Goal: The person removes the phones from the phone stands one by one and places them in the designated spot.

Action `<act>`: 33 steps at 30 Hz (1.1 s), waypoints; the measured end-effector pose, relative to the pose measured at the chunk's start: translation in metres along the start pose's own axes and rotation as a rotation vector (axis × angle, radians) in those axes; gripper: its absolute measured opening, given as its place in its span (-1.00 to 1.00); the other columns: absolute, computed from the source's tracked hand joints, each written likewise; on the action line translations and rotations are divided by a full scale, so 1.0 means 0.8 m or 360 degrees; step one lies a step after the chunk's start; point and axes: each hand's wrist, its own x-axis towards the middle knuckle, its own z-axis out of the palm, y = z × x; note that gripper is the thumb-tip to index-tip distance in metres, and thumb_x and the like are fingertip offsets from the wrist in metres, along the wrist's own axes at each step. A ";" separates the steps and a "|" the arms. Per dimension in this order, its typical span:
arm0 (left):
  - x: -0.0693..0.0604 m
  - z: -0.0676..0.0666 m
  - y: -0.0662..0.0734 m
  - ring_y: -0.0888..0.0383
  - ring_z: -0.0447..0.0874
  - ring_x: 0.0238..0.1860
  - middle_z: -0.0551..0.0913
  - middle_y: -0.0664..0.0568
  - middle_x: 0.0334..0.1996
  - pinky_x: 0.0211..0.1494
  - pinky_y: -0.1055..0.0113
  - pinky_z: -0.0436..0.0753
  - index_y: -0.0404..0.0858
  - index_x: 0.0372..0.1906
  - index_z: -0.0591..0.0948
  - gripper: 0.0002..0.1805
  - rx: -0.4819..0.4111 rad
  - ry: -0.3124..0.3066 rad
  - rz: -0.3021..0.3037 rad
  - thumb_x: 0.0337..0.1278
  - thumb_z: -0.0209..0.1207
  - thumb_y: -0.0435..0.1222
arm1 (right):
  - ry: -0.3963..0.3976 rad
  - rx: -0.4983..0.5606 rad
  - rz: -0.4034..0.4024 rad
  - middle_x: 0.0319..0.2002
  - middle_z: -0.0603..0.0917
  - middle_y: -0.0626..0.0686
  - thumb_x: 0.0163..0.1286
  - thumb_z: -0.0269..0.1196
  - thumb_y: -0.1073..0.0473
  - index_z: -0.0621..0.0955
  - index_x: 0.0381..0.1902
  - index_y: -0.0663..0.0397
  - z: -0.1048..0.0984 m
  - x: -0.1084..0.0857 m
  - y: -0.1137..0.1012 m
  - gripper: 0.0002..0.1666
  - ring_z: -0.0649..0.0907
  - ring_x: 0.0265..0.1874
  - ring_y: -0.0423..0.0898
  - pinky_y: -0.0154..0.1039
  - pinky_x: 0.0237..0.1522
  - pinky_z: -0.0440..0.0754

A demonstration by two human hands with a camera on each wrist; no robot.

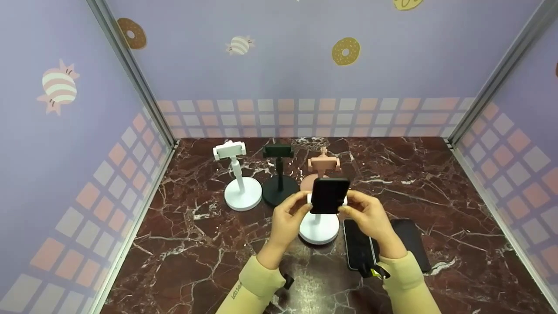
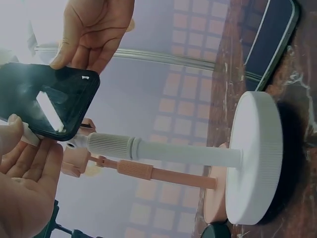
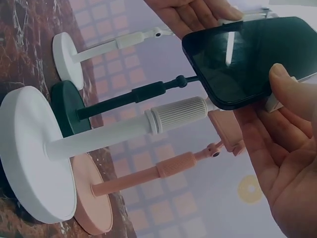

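A black smartphone (image 1: 330,195) sits tilted at the head of a white phone stand (image 1: 319,229). On its left side, my left hand (image 1: 287,220) pinches the white clamp end and phone edge between thumb and fingers. My right hand (image 1: 369,216) does the same on the right side. In the left wrist view the phone's dark screen (image 2: 49,99) faces the camera, and a white clamp end (image 2: 29,136) shows by the left thumb. From the right wrist, the right thumb lies on the phone's edge (image 3: 270,94). Most of the clamp is hidden behind the phone.
Behind stand another white phone stand (image 1: 243,193), a black one (image 1: 279,189) and a pink one (image 1: 324,165), their clamps without phones. A dark phone (image 1: 357,244) and another dark flat device (image 1: 409,240) lie near the right forearm. Patterned walls enclose the marbled table (image 1: 196,253).
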 end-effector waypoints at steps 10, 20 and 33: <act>-0.011 0.007 0.003 0.29 0.72 -0.01 0.73 -0.38 -0.08 0.11 0.32 0.74 -0.57 0.04 0.64 -0.72 -0.0027 -0.0027 -0.0032 0.25 0.29 -0.53 | 0.0054 0.0043 0.0009 -0.20 0.77 -0.34 0.25 0.33 0.58 0.62 -0.07 0.61 -0.001 -0.016 0.001 -0.73 0.75 -0.31 -0.34 -0.45 -0.27 0.72; -0.020 0.009 0.009 0.28 0.72 -0.02 0.74 -0.38 -0.10 0.10 0.27 0.75 -0.57 0.00 0.65 -0.72 -0.0016 -0.0035 -0.0043 0.23 0.32 -0.51 | 0.0031 0.0056 0.0044 -0.16 0.78 -0.35 0.26 0.33 0.56 0.63 -0.07 0.60 -0.001 -0.026 0.001 -0.73 0.74 -0.18 -0.37 -0.49 -0.17 0.70; -0.029 0.013 0.006 0.25 0.72 0.01 0.73 -0.35 -0.11 0.12 0.10 0.76 -0.58 0.00 0.64 -0.71 -0.0030 -0.0019 -0.0015 0.22 0.32 -0.50 | 0.0030 0.0067 0.0104 -0.16 0.78 -0.35 0.28 0.33 0.54 0.61 -0.04 0.61 -0.002 -0.035 0.002 -0.71 0.74 -0.16 -0.36 -0.49 -0.12 0.70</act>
